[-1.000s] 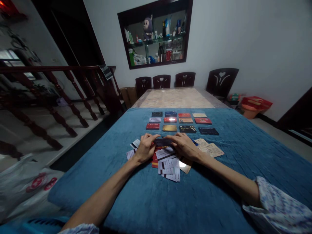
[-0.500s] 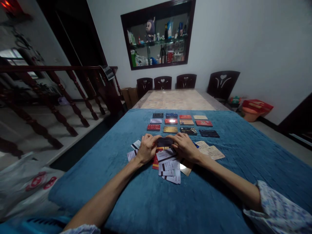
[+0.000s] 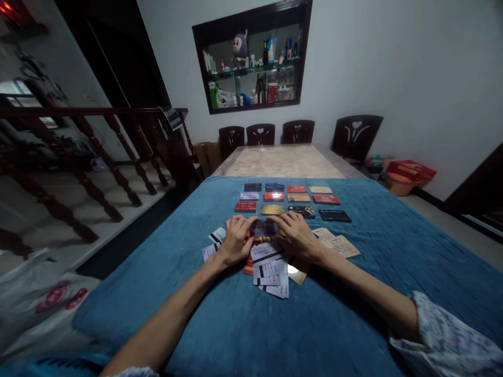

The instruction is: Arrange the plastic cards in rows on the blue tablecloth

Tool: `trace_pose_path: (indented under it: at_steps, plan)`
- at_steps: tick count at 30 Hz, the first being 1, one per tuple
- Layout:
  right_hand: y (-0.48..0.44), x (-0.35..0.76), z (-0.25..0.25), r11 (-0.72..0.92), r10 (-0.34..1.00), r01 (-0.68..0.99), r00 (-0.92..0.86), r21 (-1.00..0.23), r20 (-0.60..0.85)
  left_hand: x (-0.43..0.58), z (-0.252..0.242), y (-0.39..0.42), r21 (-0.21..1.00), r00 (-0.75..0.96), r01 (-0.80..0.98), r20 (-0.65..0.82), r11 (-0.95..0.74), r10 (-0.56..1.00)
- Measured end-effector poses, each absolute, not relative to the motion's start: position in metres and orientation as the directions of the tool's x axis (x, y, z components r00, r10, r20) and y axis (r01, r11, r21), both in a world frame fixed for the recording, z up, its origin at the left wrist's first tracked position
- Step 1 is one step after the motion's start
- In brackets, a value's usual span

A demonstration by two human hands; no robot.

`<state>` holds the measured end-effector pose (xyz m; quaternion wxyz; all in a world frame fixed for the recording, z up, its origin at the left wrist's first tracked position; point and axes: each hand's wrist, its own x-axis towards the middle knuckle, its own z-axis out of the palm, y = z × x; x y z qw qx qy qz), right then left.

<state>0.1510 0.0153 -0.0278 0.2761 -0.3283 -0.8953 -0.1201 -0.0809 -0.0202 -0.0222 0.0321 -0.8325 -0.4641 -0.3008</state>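
Both forearms extended over the blue-covered counter. Left hand and right hand each pinch one end of a dark card, grip closed on it, just above the loose card pile.

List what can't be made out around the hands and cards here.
Head view throughout.
Print on the dark card between the left hand and right hand: too small, too dim.
Much of the loose pile: covered by both hands and overlapping cards.
Lettering on the laid-out rows: too small; one card lost in glare.
The right sleeve: cut off by the bottom edge.
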Motion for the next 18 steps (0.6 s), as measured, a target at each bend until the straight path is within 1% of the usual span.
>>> trace_pose_path:
  at_steps: [7,14,18]
  plan:
    - [0.017,0.1506,-0.0315,0.758,0.505,0.651,-0.624,0.04,0.596,-0.0837,-0.0252,-0.0198,0.194,0.393,0.8,0.546,-0.568,0.74]
    - [0.0182,0.1515,-0.0332,0.741,0.528,0.67,-0.628,0.052,0.571,-0.0857,-0.0263,-0.0194,0.147,0.408,0.821,0.524,-0.551,0.747]
    - [0.0189,0.1526,-0.0344,0.729,0.524,0.681,-0.615,0.062,0.589,-0.0853,-0.026,-0.0199,0.129,0.395,0.836,0.533,-0.534,0.748]
